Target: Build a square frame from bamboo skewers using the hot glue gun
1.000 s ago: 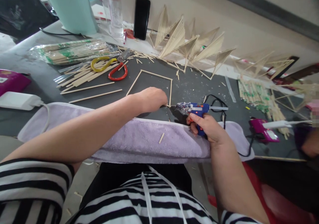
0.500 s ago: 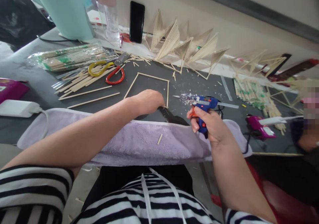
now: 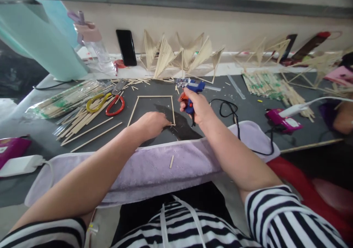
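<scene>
My right hand (image 3: pixel 197 106) is closed around a blue hot glue gun (image 3: pixel 196 86), fingers at its orange trigger. A clear glue stick juts from the gun's back, and stringy glue clings about its nozzle. Flat on the dark table lies a four-sided outline of thin wooden sticks (image 3: pixel 154 96). At its near right corner, my left hand (image 3: pixel 151 124) has its fingertips pinched on a thin wooden stick (image 3: pixel 173 124), of which only the end shows. The rest of that near side is hidden under the hand.
Red-and-yellow-handled scissors (image 3: pixel 115 105) lie on loose sticks at left, beside bagged sticks (image 3: pixel 66 97). Folded stick models (image 3: pixel 182 56) and a phone (image 3: pixel 126 47) stand along the wall. A black cord (image 3: pixel 228 108) loops at right. A lilac cloth (image 3: pixel 165 170) covers the near edge.
The glue gun has lifted away from the near right corner, toward the far side of the stick outline. My left hand stays at that corner. The camera view has turned and shifted.
</scene>
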Action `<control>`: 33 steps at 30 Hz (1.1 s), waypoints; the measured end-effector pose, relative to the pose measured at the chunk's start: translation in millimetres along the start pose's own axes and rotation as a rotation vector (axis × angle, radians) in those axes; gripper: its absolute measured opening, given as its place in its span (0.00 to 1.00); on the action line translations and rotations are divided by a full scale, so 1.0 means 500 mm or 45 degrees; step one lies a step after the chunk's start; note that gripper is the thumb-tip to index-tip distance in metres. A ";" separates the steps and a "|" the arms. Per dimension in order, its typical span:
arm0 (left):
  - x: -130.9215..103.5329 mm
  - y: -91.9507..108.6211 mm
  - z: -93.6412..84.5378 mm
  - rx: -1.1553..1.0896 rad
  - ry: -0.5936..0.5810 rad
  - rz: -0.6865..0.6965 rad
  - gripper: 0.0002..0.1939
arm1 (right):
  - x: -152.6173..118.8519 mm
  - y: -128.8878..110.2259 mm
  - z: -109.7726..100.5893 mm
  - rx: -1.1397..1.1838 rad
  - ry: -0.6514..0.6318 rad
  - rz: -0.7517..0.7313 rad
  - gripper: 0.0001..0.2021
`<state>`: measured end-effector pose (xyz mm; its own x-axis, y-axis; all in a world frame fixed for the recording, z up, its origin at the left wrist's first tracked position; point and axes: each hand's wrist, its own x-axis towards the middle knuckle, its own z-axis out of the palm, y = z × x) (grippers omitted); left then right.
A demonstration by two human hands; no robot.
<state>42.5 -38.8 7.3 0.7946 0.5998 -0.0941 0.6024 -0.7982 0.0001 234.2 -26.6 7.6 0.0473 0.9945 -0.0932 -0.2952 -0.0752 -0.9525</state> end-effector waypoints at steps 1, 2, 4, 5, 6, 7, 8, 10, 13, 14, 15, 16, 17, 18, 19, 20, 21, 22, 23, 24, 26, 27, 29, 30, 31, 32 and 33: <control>0.001 0.000 0.000 0.001 -0.003 0.003 0.22 | 0.004 0.010 -0.005 0.021 0.002 0.033 0.18; 0.002 -0.001 0.001 0.004 -0.008 0.003 0.22 | 0.007 0.019 -0.012 0.034 0.007 0.064 0.18; 0.003 -0.003 0.004 0.019 -0.012 0.000 0.21 | 0.012 0.031 -0.025 0.041 0.026 0.109 0.16; 0.003 -0.004 0.005 0.027 -0.014 -0.002 0.20 | 0.015 0.034 -0.032 0.042 0.035 0.128 0.16; 0.003 -0.005 0.007 0.032 -0.012 -0.003 0.20 | 0.018 0.035 -0.037 0.049 0.044 0.153 0.15; 0.003 -0.006 0.008 0.035 -0.009 -0.002 0.20 | 0.021 0.036 -0.041 0.062 0.057 0.183 0.14; 0.003 -0.006 0.008 0.034 -0.006 0.002 0.20 | 0.024 0.036 -0.043 0.078 0.073 0.217 0.14; 0.003 -0.005 0.008 0.027 -0.004 0.007 0.19 | 0.029 0.037 -0.043 0.099 0.095 0.277 0.13; 0.004 -0.003 0.007 0.004 -0.006 0.004 0.19 | 0.033 0.042 -0.039 0.070 0.077 0.299 0.14; 0.004 -0.002 0.007 0.002 -0.007 0.003 0.19 | 0.034 0.045 -0.037 0.057 0.060 0.293 0.14; 0.004 -0.002 0.007 0.004 -0.006 0.000 0.19 | 0.035 0.047 -0.036 0.046 0.042 0.282 0.15; 0.004 -0.003 0.008 0.009 0.000 -0.002 0.19 | 0.035 0.050 -0.035 0.039 0.025 0.270 0.15; 0.004 -0.003 0.009 0.015 0.008 -0.003 0.19 | 0.036 0.053 -0.035 0.035 0.013 0.257 0.15; 0.004 -0.003 0.010 0.022 0.015 -0.003 0.19 | 0.036 0.055 -0.034 0.034 0.004 0.246 0.15; 0.003 -0.003 0.010 0.026 0.021 -0.001 0.19 | 0.037 0.056 -0.034 0.035 -0.003 0.238 0.15; 0.003 -0.003 0.010 0.028 0.024 0.003 0.19 | 0.037 0.058 -0.034 0.037 -0.006 0.232 0.14; 0.003 -0.003 0.009 0.027 0.022 0.008 0.19 | 0.038 0.059 -0.034 0.040 -0.006 0.227 0.14; 0.003 -0.002 0.008 0.025 0.016 0.010 0.19 | 0.038 0.059 -0.034 0.045 -0.007 0.224 0.14; 0.003 -0.001 0.007 0.023 0.008 0.009 0.19 | 0.038 0.060 -0.034 0.050 -0.010 0.224 0.13; 0.003 0.000 0.006 0.021 0.003 0.004 0.19 | 0.038 0.060 -0.033 0.054 -0.014 0.222 0.13; 0.004 0.000 0.004 0.023 -0.002 -0.002 0.20 | 0.038 0.059 -0.032 0.058 -0.019 0.216 0.13; 0.005 0.000 0.004 0.026 -0.003 -0.005 0.20 | 0.039 0.059 -0.031 0.056 -0.018 0.213 0.13; 0.005 -0.001 0.006 0.033 -0.002 -0.004 0.20 | 0.041 0.059 -0.029 0.048 -0.005 0.205 0.14; 0.005 -0.002 0.006 0.032 0.002 -0.002 0.20 | 0.042 0.059 -0.029 0.043 0.007 0.201 0.14; 0.005 -0.003 0.007 0.029 0.005 0.001 0.19 | 0.044 0.059 -0.028 0.039 0.023 0.199 0.14; 0.005 -0.003 0.008 0.025 0.006 0.003 0.19 | 0.046 0.059 -0.028 0.035 0.041 0.197 0.14; 0.005 -0.004 0.009 0.022 0.003 0.004 0.20 | 0.047 0.059 -0.028 0.033 0.060 0.196 0.14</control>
<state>42.9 -36.1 2.7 0.7968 0.5973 -0.0915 0.5985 -0.8010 -0.0166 239.8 -6.4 -26.8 0.0443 0.9668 -0.2516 -0.3273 -0.2239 -0.9180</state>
